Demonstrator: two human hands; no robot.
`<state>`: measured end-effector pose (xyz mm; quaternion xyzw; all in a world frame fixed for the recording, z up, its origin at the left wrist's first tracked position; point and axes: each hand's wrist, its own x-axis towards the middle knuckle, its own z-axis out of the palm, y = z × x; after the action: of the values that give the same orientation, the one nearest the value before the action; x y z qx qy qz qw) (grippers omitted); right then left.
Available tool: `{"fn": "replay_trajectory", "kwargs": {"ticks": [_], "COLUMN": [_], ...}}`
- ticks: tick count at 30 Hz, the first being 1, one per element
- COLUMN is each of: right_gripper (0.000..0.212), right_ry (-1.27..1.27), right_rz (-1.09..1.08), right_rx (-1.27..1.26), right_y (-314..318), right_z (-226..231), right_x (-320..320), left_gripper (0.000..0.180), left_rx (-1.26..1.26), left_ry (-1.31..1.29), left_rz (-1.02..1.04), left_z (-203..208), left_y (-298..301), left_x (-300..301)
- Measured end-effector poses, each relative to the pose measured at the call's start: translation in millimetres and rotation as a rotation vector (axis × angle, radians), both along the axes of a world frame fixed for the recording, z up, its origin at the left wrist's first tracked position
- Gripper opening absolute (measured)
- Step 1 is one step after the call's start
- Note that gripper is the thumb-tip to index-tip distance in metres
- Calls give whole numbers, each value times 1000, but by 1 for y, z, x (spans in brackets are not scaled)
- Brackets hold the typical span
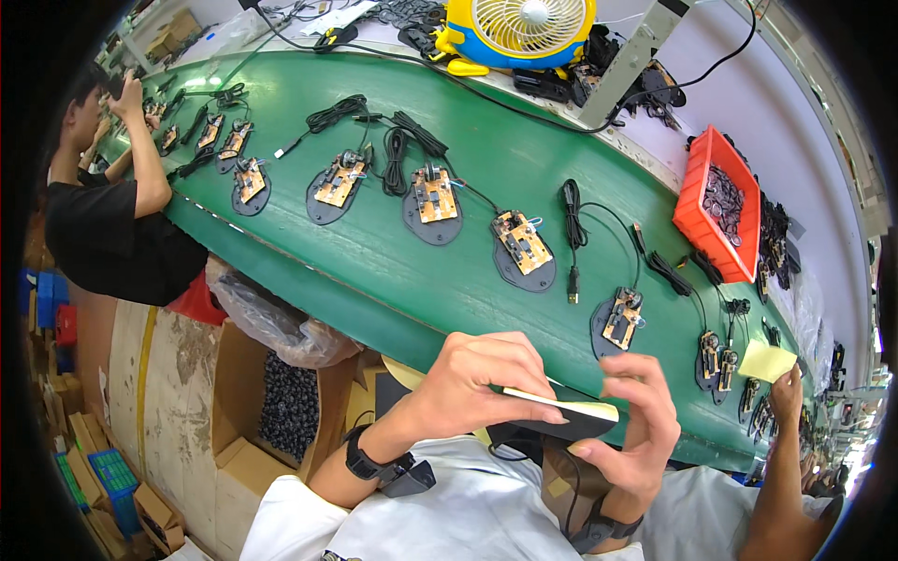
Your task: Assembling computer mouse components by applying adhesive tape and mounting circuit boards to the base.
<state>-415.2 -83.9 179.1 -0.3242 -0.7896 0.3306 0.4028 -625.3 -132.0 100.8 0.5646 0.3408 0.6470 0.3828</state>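
Note:
My left hand (pixel 482 374) grips a thin, flat black piece (pixel 582 425) with a pale yellow paper layer (pixel 594 409) along its top, fingers above and thumb along its near edge. It is held tilted in front of my chest, just off the bench edge. What the piece is exactly I cannot make out. My right hand (pixel 641 435) is at its right end, thumb and fingers apart in a curve; whether the thumb touches it is unclear. Beyond my hands, a black oval base with a tan circuit board (pixel 619 323) lies on the green bench.
More bases with boards (pixel 435 201) and coiled cables (pixel 395 159) line the green bench (pixel 309 89). A red bin (pixel 692 201) of small dark parts and a yellow-blue fan (pixel 533 28) stand behind. Co-workers sit left (pixel 117 224) and right, the latter's hand holding yellow paper (pixel 767 360).

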Motion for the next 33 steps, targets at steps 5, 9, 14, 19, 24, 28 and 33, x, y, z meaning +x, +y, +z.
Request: {"fn": "replay_trajectory", "kwargs": {"ticks": [5,9,14,19,24,28,33], "right_gripper": [27,24,22,28,34,29,26], "right_ry": [5,74,89,6,-299,-353,-312], "right_rz": [207,105,98,148,310,391,384], "right_rx": [-175,-196,-246,-158,-56,-39,9], "right_y": [5,4,7,20,28,31,27], "right_z": [-15,-24,-25,-10,20,19,15], "right_x": [7,2,2,-8,-36,-37,-43], "left_gripper": [17,15,11,9,16,21,22], "left_rx": [-53,-1,-182,-171,6,67,119], "left_ry": [-11,-136,-191,-65,100,122,156], "left_rz": [-108,-3,16,89,142,175,209], "left_z": [-2,-11,-17,-14,-16,-14,-18], "left_y": [-4,-7,-20,-15,-11,-8,-8], "left_x": [-1,16,20,18,16,13,8]}}
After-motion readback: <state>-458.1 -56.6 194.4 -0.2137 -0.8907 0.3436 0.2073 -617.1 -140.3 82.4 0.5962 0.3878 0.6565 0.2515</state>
